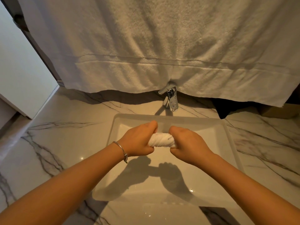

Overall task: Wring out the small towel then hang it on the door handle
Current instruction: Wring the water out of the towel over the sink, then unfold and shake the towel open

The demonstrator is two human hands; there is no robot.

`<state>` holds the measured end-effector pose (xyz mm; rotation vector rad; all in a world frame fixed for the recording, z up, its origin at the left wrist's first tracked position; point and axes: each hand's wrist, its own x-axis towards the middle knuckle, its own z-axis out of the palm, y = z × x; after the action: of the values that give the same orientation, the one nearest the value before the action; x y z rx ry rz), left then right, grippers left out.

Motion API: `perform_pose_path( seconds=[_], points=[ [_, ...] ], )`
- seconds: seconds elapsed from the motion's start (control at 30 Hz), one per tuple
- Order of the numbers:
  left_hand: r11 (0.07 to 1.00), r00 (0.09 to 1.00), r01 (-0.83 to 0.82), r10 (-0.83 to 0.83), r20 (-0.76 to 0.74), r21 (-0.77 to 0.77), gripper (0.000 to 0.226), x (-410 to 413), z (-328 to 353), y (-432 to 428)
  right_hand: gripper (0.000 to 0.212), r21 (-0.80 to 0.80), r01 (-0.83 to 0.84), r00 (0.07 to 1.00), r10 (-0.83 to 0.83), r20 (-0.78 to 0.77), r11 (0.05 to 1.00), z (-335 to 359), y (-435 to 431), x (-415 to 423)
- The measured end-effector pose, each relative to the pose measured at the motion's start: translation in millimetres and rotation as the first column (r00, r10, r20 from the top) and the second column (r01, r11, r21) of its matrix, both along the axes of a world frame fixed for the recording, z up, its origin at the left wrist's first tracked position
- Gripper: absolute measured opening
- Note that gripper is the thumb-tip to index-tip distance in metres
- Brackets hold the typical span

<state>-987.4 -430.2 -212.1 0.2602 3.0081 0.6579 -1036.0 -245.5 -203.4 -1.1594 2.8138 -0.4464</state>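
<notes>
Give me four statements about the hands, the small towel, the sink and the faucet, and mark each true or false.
1. Both hands grip the small towel, the left hand and right hand at opposite ends. True.
2. The small towel is spread flat on the counter. False: it is twisted into a tight roll, held above the sink.
3. A bracelet sits on the right wrist. False: it is on the left wrist.
4. A large towel hangs behind the faucet. True.

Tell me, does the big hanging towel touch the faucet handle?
Touching. In the head view the large towel's lower edge drapes onto the top of the chrome faucet handle and puckers there.
</notes>
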Motion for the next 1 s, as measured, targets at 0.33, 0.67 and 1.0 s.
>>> perform_pose_path(
  seconds=[0.33,0.67,1.0],
  points=[
    [0.998,0.961,0.004,0.012,-0.276,0.057,0.035,16,13,-14,0.035,-0.236,-0.077,0.931,0.155,0.330,0.969,23,25,-6],
    [0.764,0.953,-0.275,0.137,0.270,0.584,0.033,22,29,-16,0.035,-0.234,-0.066,0.994,0.044,-0.098,0.970,28,31,-7],
    [0.680,0.885,-0.447,0.243,0.396,0.582,0.013,21,39,-2,0.028,-0.268,-0.098,0.969,0.153,0.194,0.958,46,34,-5]
  ],
)
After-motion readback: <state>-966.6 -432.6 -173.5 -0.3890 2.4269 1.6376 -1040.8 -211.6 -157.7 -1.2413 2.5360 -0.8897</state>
